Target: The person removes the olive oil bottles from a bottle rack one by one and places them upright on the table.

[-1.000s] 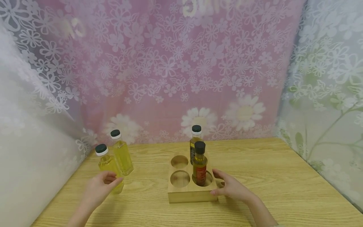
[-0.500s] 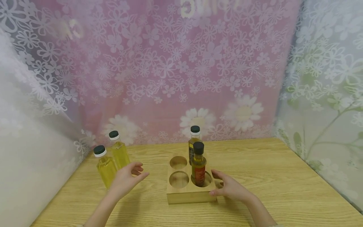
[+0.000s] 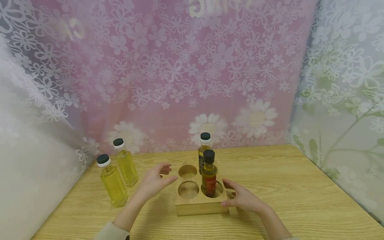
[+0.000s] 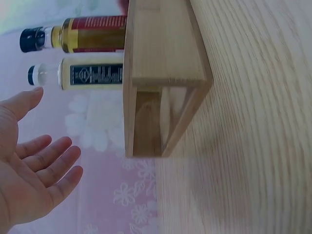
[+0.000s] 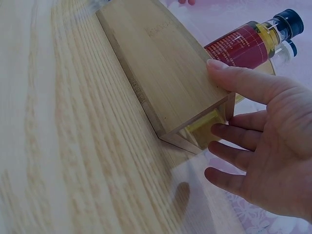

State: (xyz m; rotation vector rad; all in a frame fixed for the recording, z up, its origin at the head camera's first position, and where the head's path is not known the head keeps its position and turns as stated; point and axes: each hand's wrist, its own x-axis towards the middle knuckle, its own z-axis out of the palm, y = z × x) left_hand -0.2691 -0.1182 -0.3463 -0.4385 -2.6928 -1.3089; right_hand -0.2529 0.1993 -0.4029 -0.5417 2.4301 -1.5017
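A wooden bottle rack (image 3: 201, 209) with round holes stands on the table. In its right-hand holes are a red-labelled oil bottle (image 3: 211, 185) in front and a dark-labelled oil bottle (image 3: 201, 162) behind. My left hand (image 3: 156, 182) hovers left of the rack, fingers spread and holding nothing; the left wrist view shows its bare palm (image 4: 29, 187). My right hand (image 3: 244, 197) is at the rack's right side. Its thumb touches the front corner, and relaxed fingers (image 5: 234, 156) lie by the open end. Two yellow oil bottles, a nearer one (image 3: 114, 185) and a farther one (image 3: 127, 166), stand left.
Both left-hand holes of the rack, the front one (image 3: 188, 190) and the back one (image 3: 187, 172), have no bottle. A pink floral curtain (image 3: 168, 80) hangs behind the wood-grain table (image 3: 270, 173). Pale curtains close in on the left (image 3: 33, 150) and right (image 3: 345, 110).
My left hand has moved right, from beside the nearer yellow bottle to the rack's left side. The bottles stay standing, and my right hand keeps its place at the rack.
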